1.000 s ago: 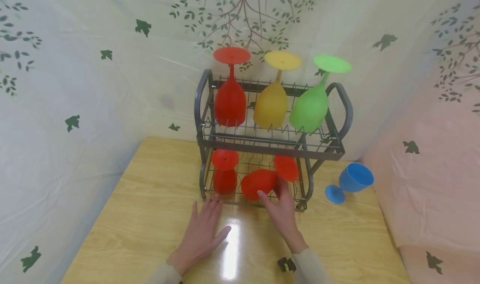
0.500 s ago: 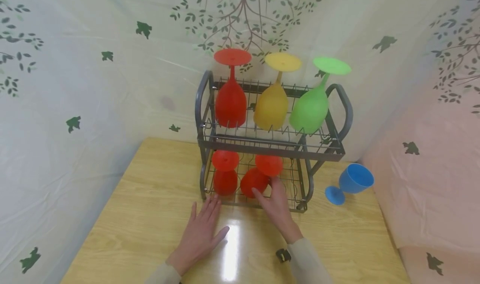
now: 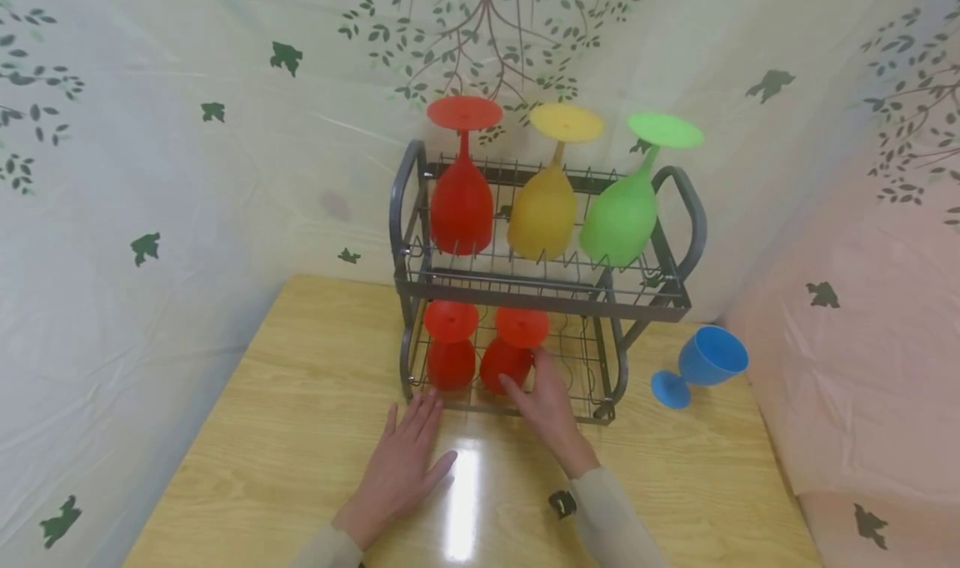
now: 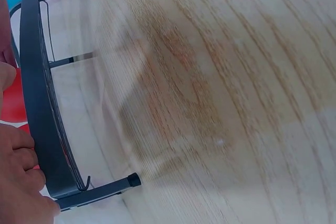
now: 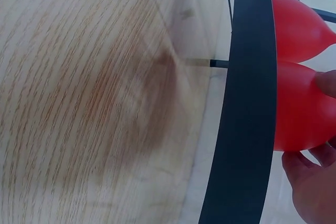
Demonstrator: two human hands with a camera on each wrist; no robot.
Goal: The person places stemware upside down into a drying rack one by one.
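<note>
On the lower tier of a black two-tier dish rack (image 3: 540, 297), two red plastic goblets stand upside down. My right hand (image 3: 551, 410) holds the right-hand red goblet (image 3: 504, 366) by its bowl, thumb on the near side and fingers on its right. In the right wrist view this goblet's bowl (image 5: 304, 108) sits close beside the other red bowl (image 5: 299, 30). The left-hand red goblet (image 3: 451, 364) is untouched. My left hand (image 3: 397, 472) lies with fairly straight fingers, its fingertips touching the rack's lower front rail near the left corner.
Above, a red goblet (image 3: 461, 206), a yellow goblet (image 3: 543, 210) and a green goblet (image 3: 621, 218) stand inverted on the upper tier. A blue goblet (image 3: 708, 358) lies on its side on the wooden table (image 3: 300, 385), right of the rack. Patterned cloth hangs behind.
The red goblet in my right hand has swung from lying sideways to upside down, its foot moving left and bowl downward onto the lower tier. My left hand stays almost still.
</note>
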